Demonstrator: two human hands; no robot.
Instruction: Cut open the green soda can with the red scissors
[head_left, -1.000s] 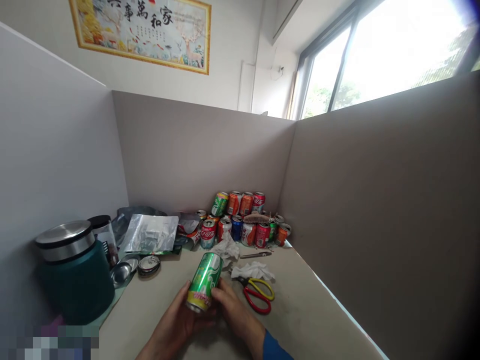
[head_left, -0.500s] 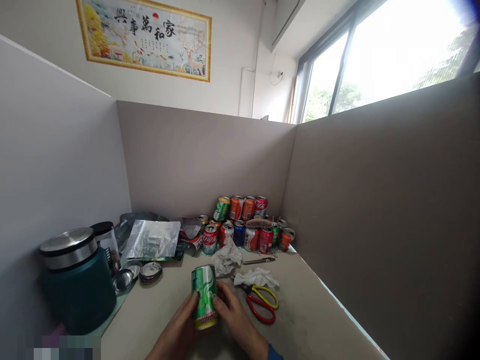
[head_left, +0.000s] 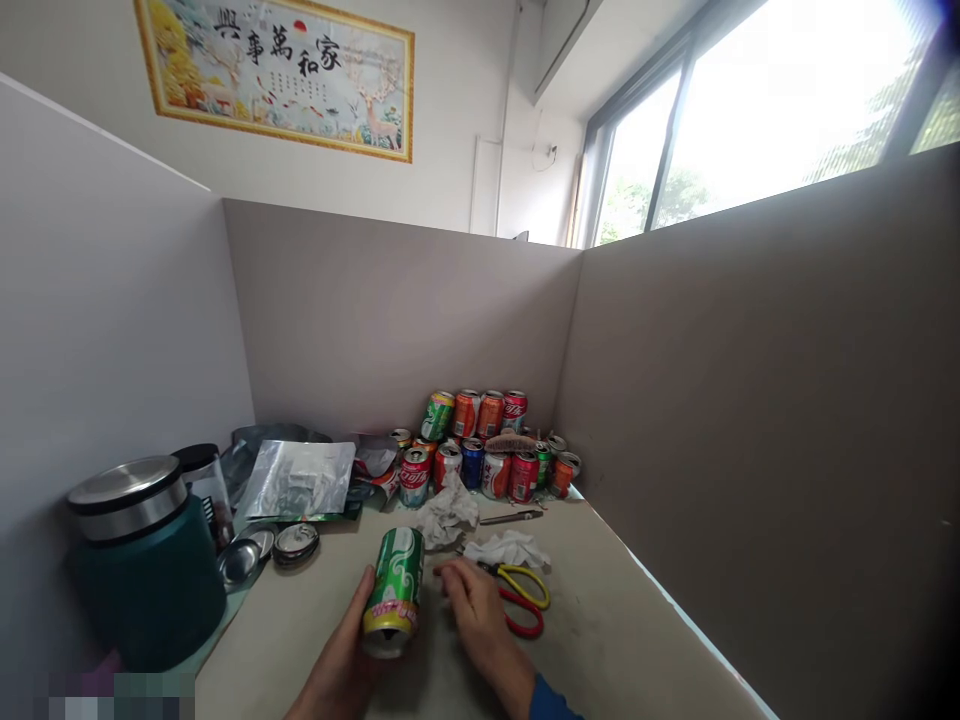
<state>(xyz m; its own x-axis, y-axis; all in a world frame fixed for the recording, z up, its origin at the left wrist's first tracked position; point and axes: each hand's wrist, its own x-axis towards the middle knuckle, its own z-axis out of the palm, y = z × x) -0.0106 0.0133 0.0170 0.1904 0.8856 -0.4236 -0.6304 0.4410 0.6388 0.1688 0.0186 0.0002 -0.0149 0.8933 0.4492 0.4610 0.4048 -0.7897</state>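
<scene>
Above table (head_left: 592,640), near front: my left hand (head_left: 349,640) gripping green can (head_left: 394,590), tilted, base toward me; my right hand (head_left: 480,615) hovering just beside can, fingers half-curled, grasping nothing visible; scissors (head_left: 523,600) lying beside right hand; crumpled tissues (head_left: 448,512) resting beyond.

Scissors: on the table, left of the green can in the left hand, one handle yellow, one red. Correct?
Wrong side. Head view shows the scissors right of the green can in the left hand; table and handle colours stand.
</scene>
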